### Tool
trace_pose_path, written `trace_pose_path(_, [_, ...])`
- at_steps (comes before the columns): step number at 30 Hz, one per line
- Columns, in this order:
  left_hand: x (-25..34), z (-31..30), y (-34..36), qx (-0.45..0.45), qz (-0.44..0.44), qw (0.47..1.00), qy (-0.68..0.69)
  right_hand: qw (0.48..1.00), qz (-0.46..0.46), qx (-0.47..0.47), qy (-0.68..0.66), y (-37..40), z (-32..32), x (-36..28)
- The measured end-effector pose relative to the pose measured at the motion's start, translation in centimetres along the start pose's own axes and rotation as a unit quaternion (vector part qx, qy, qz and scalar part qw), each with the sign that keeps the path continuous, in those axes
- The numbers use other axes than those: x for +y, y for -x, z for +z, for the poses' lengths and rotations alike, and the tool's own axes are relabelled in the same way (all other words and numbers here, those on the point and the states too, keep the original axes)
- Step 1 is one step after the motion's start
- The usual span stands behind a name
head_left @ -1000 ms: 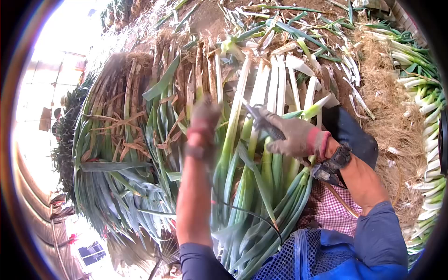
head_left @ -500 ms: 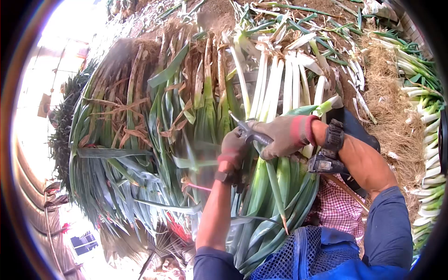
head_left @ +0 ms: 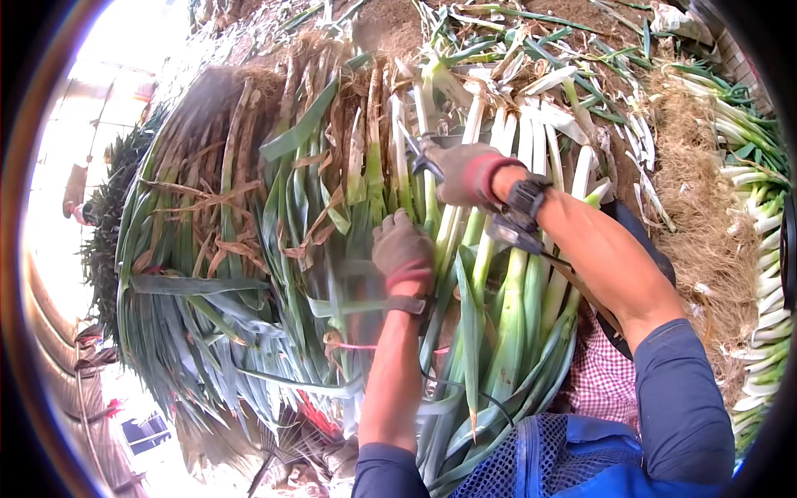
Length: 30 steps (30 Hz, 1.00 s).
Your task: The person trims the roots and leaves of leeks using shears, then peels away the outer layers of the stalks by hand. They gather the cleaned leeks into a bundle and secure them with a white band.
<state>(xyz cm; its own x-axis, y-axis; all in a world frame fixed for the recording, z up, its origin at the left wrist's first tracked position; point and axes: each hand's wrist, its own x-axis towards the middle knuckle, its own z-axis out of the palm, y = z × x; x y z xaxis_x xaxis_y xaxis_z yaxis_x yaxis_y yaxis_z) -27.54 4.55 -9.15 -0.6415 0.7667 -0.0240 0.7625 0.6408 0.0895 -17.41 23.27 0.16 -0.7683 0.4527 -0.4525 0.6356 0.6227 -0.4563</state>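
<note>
My right hand (head_left: 465, 173), in a brown glove with a red cuff, is closed around a dark tool (head_left: 423, 158) with a thin pointed tip, which looks like an air blow gun. It is above the white shafts of the stripped leeks (head_left: 535, 149). Lower and to the left, my gloved left hand (head_left: 403, 251) is closed over a leek (head_left: 407, 187) at the edge of the unstripped bundle; its grip is partly hidden. Brown dry leaves and roots cover the unstripped leeks (head_left: 241, 166). Long green leaves (head_left: 506, 365) of the stripped ones hang toward me.
Leaf scraps (head_left: 573, 50) litter the soil at the back. To the right lies a strip of straw-like root debris (head_left: 697, 249), then a row of white leeks (head_left: 772, 324). A pink tie (head_left: 357, 346) crosses the leaves. Checked cloth (head_left: 602, 365) lies near my lap.
My right hand has moved up and left with the tool, away from my left hand. My left hand has shifted slightly up and now lies over the unstripped leeks.
</note>
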Motion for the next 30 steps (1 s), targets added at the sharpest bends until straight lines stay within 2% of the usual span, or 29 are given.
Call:
trace_pose_path(3, [0.7, -0.1, -1.0, -0.031, 0.000, 0.998, -0.054, 1.000, 0.017, 0.027, 0.001, -2.8, -1.0, -0.2])
trace_pose_path(7, [1.5, -0.7, -2.1, -0.075, -0.032, 0.995, -0.057, 0.996, 0.063, -0.011, -0.058, -3.8, -1.6, 1.3])
trace_pose_path(10, [1.6, -2.0, -3.5, -0.157, -0.078, 0.984, -0.017, 0.997, 0.024, -0.004, -0.070, -1.1, -0.5, 2.0])
trace_pose_path(15, [1.1, -3.6, -1.8, -0.185, -0.070, 0.980, 0.019, 0.995, 0.006, -0.040, -0.092, 5.8, 1.0, 3.2])
trace_pose_path(17, [0.5, -3.8, -0.5, -0.208, -0.040, 0.977, 0.024, 0.987, -0.030, -0.132, -0.082, 9.2, 1.2, 3.5])
trace_pose_path(20, [0.6, -4.3, 0.5, -0.236, -0.013, 0.971, 0.039, 0.990, -0.060, -0.122, -0.036, 13.8, 1.1, 3.4])
trace_pose_path(21, [0.8, -4.7, 0.7, -0.258, 0.009, 0.964, 0.054, 0.996, -0.041, -0.072, -0.038, 14.4, 1.3, 3.9])
trace_pose_path(23, [1.5, -5.4, 1.4, -0.250, 0.017, 0.963, 0.101, 0.999, -0.019, 0.016, -0.043, 15.3, 1.6, 4.4])
trace_pose_path(25, [2.3, -5.6, 1.7, -0.263, 0.057, 0.952, 0.148, 0.991, -0.019, -0.113, -0.066, 16.3, -0.3, 2.6])
trace_pose_path(27, [2.8, -4.6, 2.0, -0.243, 0.069, 0.954, 0.163, 0.991, -0.106, -0.074, -0.034, 16.1, 1.5, 2.1])
trace_pose_path(29, [2.9, -3.7, 2.1, -0.216, 0.078, 0.964, 0.136, 0.992, -0.031, -0.112, -0.043, 14.9, 0.6, 1.7])
trace_pose_path(30, [2.3, -2.8, 2.6, -0.172, 0.110, 0.968, 0.143, 0.996, -0.013, -0.074, -0.039, 14.1, 0.4, 1.7])
